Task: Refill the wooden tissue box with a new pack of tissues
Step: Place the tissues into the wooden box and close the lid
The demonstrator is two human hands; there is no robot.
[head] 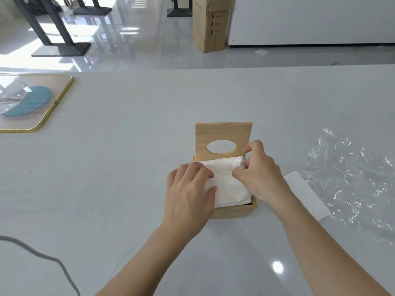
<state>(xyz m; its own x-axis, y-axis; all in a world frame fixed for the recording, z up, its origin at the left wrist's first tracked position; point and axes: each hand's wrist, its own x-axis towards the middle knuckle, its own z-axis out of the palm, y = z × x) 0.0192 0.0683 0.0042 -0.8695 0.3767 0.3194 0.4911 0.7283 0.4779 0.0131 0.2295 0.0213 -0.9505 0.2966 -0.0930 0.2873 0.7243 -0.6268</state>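
Observation:
A light wooden tissue box [235, 211] stands on the white table, its hinged lid [223, 135] upright at the back with an oval slot in it. A stack of white tissues [227, 184] lies in the box, rising above its rim. My left hand [189, 194] lies flat on the stack's left side, covering the box's left wall. My right hand [259, 175] pinches the tissues at the stack's right edge with thumb and fingers.
Crumpled clear plastic wrap [350, 180] and a white paper strip [305, 194] lie right of the box. A gold-rimmed tray [42, 116] with a blue shape sits far left. A grey cable [47, 257] curves at the near left. A cardboard box [210, 24] stands on the floor beyond.

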